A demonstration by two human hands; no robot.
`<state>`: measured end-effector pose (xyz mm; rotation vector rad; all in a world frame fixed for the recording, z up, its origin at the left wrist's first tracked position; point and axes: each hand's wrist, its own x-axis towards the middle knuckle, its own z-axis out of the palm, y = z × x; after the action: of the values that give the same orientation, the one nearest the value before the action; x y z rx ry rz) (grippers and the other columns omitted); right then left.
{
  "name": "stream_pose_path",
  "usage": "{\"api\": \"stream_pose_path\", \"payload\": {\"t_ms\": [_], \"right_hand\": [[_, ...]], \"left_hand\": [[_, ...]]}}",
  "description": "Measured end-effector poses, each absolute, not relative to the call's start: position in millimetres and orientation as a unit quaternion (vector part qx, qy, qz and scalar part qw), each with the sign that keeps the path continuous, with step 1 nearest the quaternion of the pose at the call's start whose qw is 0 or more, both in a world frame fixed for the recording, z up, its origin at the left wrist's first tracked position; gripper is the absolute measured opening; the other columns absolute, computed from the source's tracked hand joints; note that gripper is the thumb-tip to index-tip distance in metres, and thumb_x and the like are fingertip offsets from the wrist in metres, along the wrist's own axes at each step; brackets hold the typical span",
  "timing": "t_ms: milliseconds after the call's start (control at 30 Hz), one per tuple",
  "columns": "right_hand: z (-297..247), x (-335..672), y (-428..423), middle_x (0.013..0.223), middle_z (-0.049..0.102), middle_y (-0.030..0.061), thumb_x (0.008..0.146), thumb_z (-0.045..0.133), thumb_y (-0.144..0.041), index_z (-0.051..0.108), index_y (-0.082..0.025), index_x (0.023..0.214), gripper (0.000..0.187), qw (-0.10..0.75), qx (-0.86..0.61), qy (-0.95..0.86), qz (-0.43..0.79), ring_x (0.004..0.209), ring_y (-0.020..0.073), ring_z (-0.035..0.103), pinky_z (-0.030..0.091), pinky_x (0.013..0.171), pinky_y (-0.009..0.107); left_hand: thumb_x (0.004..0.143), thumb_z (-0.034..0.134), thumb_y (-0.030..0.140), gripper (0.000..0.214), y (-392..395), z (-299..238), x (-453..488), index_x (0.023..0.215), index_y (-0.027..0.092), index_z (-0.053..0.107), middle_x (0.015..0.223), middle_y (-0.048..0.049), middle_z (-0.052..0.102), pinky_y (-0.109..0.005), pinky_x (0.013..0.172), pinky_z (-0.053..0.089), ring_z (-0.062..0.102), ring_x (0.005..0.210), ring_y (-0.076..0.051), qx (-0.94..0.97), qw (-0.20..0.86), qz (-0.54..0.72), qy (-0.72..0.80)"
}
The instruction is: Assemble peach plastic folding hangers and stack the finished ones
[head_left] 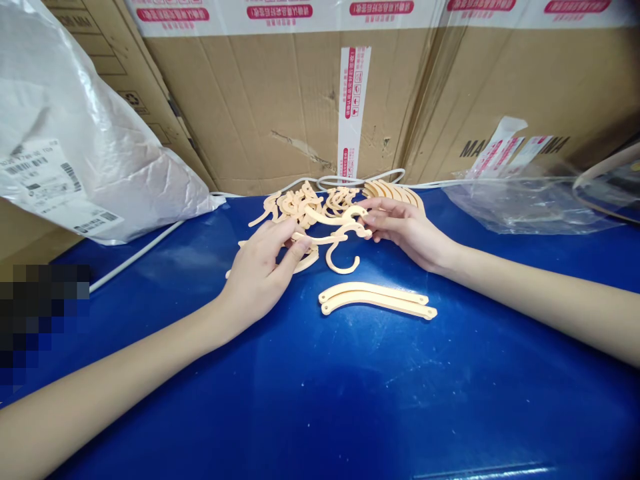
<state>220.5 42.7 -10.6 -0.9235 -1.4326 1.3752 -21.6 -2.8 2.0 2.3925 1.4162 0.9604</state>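
Between the thumb and fingers of my left hand [260,267] is a slim cream plastic hanger arm [327,239], pointing right. My right hand [407,233] has its fingertips closed on a cream hanger hook piece [356,228], whose curved end hangs down toward the table. The two parts lie very close; whether they are joined I cannot tell. Two long curved hanger arms [375,295] rest side by side in front of my hands. Behind my fingers is a jumbled heap of small cream hanger parts [300,202], partly covered by my left hand.
A stack of curved cream strips [395,191] lies behind my right hand on the blue table [380,400]. Cardboard boxes [280,100] line the back. A white mailing bag [100,127] leans at left, a clear plastic bag [530,203] lies at right, and a white cable [145,250] runs across.
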Motion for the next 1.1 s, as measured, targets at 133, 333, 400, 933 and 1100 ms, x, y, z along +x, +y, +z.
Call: {"api": "stream_pose_path", "payload": {"t_ms": [133,333,400,933,1100], "right_hand": [[-10.1,219.7,41.1,0.085,0.069,0.0015,0.075,0.069,-0.021,0.065,-0.018,0.111,0.036,0.431,-0.369,-0.612,0.551,0.078,0.0129,0.062,0.045,0.065,0.025],[-10.8,219.1,40.9,0.090,0.073,0.0046,0.079,0.064,-0.020,0.068,-0.016,0.104,0.026,0.391,-0.361,-0.642,0.552,0.083,0.0146,0.064,0.046,0.068,0.026],[-11.4,219.3,40.6,0.090,0.073,0.0039,0.081,0.063,-0.021,0.069,-0.017,0.102,0.022,0.389,-0.351,-0.653,0.546,0.084,0.0141,0.064,0.046,0.069,0.026],[-15.4,217.4,39.8,0.094,0.075,0.0047,0.078,0.072,-0.025,0.072,-0.017,0.101,0.024,0.371,-0.336,-0.676,0.541,0.088,0.0152,0.069,0.052,0.088,0.033],[-17.3,217.2,40.2,0.096,0.075,0.0055,0.078,0.072,-0.026,0.071,-0.016,0.100,0.025,0.373,-0.337,-0.683,0.529,0.089,0.0159,0.069,0.052,0.088,0.033]], "left_hand": [[0.094,0.043,0.042,0.030,-0.7,-0.3,-22.2,0.079,0.022,0.059,0.084,-0.0025,0.063,-0.035,0.082,0.040,0.056,0.089,-0.022,0.789,0.103,0.321,0.513],[0.092,0.048,0.044,0.029,1.0,-3.1,-23.7,0.079,0.023,0.063,0.087,-0.0024,0.065,-0.035,0.084,0.042,0.057,0.090,-0.023,0.776,0.120,0.329,0.524],[0.092,0.048,0.043,0.029,1.4,-3.1,-24.0,0.079,0.022,0.063,0.086,-0.0021,0.065,-0.035,0.084,0.042,0.057,0.091,-0.022,0.774,0.125,0.330,0.526],[0.089,0.054,0.041,0.020,-0.9,0.6,-21.3,0.083,0.023,0.063,0.088,0.0006,0.066,-0.031,0.078,0.041,0.056,0.087,-0.019,0.777,0.119,0.354,0.507],[0.089,0.055,0.038,0.018,0.3,-0.8,-22.5,0.086,0.022,0.063,0.086,0.0000,0.064,-0.030,0.078,0.042,0.057,0.087,-0.018,0.788,0.114,0.365,0.482]]}}
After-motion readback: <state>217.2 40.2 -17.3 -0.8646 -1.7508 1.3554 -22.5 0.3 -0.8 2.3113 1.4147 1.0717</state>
